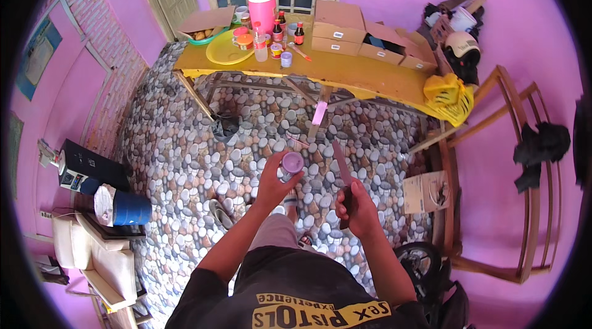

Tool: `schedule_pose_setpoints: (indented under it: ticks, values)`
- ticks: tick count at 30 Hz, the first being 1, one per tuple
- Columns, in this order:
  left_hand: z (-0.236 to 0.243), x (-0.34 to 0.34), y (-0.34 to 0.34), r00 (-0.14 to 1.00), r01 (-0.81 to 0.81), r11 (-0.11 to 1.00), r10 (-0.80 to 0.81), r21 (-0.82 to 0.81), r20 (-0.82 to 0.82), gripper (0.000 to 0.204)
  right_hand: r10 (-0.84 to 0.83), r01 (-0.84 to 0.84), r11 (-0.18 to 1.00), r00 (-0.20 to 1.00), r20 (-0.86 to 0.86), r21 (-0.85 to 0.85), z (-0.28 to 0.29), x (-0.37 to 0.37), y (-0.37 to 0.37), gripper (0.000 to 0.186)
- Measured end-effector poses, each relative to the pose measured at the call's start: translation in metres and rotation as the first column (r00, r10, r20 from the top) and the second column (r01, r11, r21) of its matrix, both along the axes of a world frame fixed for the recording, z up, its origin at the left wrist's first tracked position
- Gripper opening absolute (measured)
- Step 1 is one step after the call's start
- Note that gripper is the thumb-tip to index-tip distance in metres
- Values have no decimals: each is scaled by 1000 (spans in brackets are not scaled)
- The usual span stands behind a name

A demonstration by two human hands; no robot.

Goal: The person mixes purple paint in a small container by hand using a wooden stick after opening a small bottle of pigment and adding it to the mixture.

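My left hand (pixel 274 182) grips a small clear cup (pixel 293 164) filled with something pale purple, held out at waist height over the pebble-patterned floor. A little to its right, my right hand (pixel 357 209) is closed on the dark handle of a long-bladed knife (pixel 341 161), whose blade points forward. The two hands are apart, and the knife does not touch the cup.
A yellow table (pixel 364 82) ahead bears bottles, a pink jug (pixel 262 11), a yellow tray (pixel 225 54), cardboard boxes (pixel 338 20) and a yellow bag (pixel 449 98). At left stand a blue drum (pixel 132 209) and cream chair (pixel 111 267); at right, wooden frames (pixel 530 249) and a motorbike wheel (pixel 419 261).
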State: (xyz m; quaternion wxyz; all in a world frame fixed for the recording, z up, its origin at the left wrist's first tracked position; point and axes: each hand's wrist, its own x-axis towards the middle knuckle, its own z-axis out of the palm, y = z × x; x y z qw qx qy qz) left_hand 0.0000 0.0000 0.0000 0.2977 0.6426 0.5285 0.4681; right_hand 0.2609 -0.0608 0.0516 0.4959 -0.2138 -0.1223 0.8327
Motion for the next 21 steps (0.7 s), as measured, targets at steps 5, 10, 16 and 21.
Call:
schedule_pose_setpoints:
  ticks: [5,10,16,21]
  values:
    - [-47,22,127,996,-44,999,42,19,79,66,-48,106,992,823,565,-69,-8,2,120,15]
    - [-74,41,288,992,-112,993,114,-44,49,67,41,36,995,697,716,-92,-30,20,277,20]
    - [-94,45,400,998,-40,997,44,-63,52,69,257,-94,961,657,709,-261,-42,17,417,21]
    - [-128,47,441,996,-91,986,87,-138,-30,70,330,-184,944,478,814,-275,-81,29,488,24]
